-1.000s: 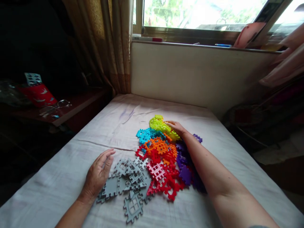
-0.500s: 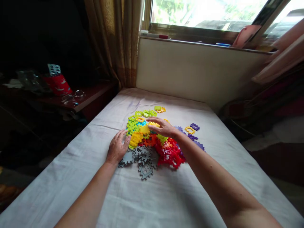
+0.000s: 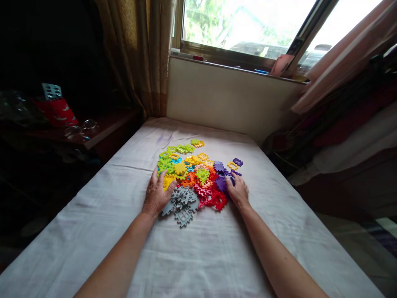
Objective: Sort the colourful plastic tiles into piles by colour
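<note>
nearest grey tile (image 3: 184,216) points one corner away from the sheet's (image 3: 198,265) far edge; left hand (image 3: 158,193) spread, right hand's (image 3: 239,191) fingers curled, hold unclear.

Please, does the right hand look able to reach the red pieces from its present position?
Probably yes. The right hand is at the purple pieces, and the red pieces lie close on its thumb side. Nothing covers their near edge, and the left hand is not in between.

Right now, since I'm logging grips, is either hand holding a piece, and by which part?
Left hand: nothing visibly held; it is spread open at yellow pieces. Right hand: at purple pieces; whether it grips one cannot be told.
</note>
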{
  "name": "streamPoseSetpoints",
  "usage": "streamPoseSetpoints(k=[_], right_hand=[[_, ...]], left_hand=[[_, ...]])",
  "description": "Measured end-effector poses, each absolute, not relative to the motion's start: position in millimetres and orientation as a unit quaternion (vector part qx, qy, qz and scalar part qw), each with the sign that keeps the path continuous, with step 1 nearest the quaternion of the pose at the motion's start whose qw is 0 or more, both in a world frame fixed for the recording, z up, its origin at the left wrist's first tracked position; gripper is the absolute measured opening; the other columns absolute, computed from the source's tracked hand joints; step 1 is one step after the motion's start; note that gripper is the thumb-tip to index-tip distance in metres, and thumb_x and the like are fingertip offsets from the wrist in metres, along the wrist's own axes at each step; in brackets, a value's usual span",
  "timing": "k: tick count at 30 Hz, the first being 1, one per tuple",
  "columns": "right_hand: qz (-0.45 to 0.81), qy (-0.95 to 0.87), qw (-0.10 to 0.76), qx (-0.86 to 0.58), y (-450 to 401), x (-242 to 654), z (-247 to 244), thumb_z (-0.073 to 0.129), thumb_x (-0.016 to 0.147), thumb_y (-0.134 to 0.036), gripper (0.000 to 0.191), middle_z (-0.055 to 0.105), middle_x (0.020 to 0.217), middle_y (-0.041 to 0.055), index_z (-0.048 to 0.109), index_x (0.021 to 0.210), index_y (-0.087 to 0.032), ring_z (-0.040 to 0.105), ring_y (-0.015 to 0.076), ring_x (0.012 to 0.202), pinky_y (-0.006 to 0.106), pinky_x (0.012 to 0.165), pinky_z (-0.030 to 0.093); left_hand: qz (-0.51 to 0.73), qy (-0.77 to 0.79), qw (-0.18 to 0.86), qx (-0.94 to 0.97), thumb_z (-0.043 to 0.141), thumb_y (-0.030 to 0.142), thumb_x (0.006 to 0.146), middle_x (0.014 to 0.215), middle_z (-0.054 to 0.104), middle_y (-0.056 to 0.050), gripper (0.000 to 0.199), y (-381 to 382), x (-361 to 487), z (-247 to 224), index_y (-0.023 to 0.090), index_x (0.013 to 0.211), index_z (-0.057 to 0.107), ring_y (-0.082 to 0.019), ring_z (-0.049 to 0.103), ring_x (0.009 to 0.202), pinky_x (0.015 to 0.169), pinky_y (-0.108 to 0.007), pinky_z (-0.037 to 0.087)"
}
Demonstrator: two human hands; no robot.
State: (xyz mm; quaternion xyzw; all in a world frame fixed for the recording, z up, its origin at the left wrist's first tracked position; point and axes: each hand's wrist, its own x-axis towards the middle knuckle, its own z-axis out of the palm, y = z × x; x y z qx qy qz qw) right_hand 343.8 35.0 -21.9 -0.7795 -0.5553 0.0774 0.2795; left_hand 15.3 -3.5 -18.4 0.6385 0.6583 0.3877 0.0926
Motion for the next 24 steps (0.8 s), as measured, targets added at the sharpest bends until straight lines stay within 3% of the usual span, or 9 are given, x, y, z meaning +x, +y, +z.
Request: streamPoseSetpoints(k=[5, 8, 13, 19, 21, 24], right_hand=[[0.17, -0.525, 0.474, -0.686, 75, 257, -16, 0.046, 0.087, -0.056, 0.059, 0.058, 0.135, 0.0181, 0.063, 0.126, -0.014, 0.049, 0.0297, 0.132, 0.047, 0.114, 0.035], [0.246, -0.534, 0.505, -0.632, 96, 224, 4, 0.045, 0.089, -0.059, 0.061, 0.063, 0.131, 0.0141, 0.062, 0.128, -0.016, 0.055, 0.0262, 0.125, 0.043, 0.111, 0.039], [0.266, -0.671, 0.428, -0.544, 66, 225, 40, 0.051, 0.085, -0.069, 0.074, 0.051, 0.148, 0.0129, 0.053, 0.141, -0.022, 0.044, 0.0273, 0.138, 0.045, 0.115, 0.034], [0.101, -0.806, 0.211, -0.544, -56, 247, 9, 0.079, 0.057, -0.07, 0.107, 0.027, 0.162, 0.015, 0.042, 0.15, -0.033, 0.025, 0.0449, 0.147, 0.069, 0.111, 0.025], [0.058, -0.797, 0.196, -0.568, -73, 243, -6, 0.082, 0.056, -0.065, 0.11, 0.025, 0.162, 0.017, 0.039, 0.152, -0.032, 0.026, 0.0458, 0.145, 0.071, 0.11, 0.024], [0.029, -0.781, 0.23, -0.58, -64, 233, -12, 0.079, 0.066, -0.052, 0.095, 0.032, 0.159, 0.0171, 0.041, 0.15, -0.03, 0.036, 0.0411, 0.141, 0.065, 0.107, 0.034]], left_hand=[[0.383, 0.648, 0.09, 0.653, 0.051, 0.056, 0.09, 0.157, 0.029, -0.021, 0.063, -7, 26, -20, 0.017, 0.139, 0.052, -0.036, 0.037, 0.144, 0.114, -0.053, 0.037], [0.412, 0.636, 0.079, 0.648, 0.052, 0.057, 0.09, 0.157, 0.031, -0.019, 0.061, -7, 24, -21, 0.018, 0.137, 0.054, -0.035, 0.036, 0.144, 0.116, -0.053, 0.035], [0.501, 0.603, 0.087, 0.614, 0.048, 0.055, 0.093, 0.152, 0.039, -0.017, 0.053, -2, 15, -22, 0.019, 0.131, 0.057, -0.029, 0.042, 0.141, 0.116, -0.047, 0.037], [0.543, 0.591, 0.115, 0.585, 0.045, 0.053, 0.095, 0.153, 0.037, -0.018, 0.052, -6, 29, -23, 0.019, 0.134, 0.054, -0.028, 0.04, 0.143, 0.116, -0.047, 0.037], [0.546, 0.589, 0.113, 0.585, 0.047, 0.05, 0.095, 0.156, 0.033, -0.018, 0.051, -11, 40, -23, 0.02, 0.136, 0.053, -0.029, 0.038, 0.144, 0.116, -0.048, 0.037], [0.543, 0.589, 0.108, 0.588, 0.052, 0.046, 0.093, 0.159, 0.026, -0.018, 0.052, -19, 56, -25, 0.02, 0.138, 0.05, -0.032, 0.034, 0.146, 0.116, -0.05, 0.035]])
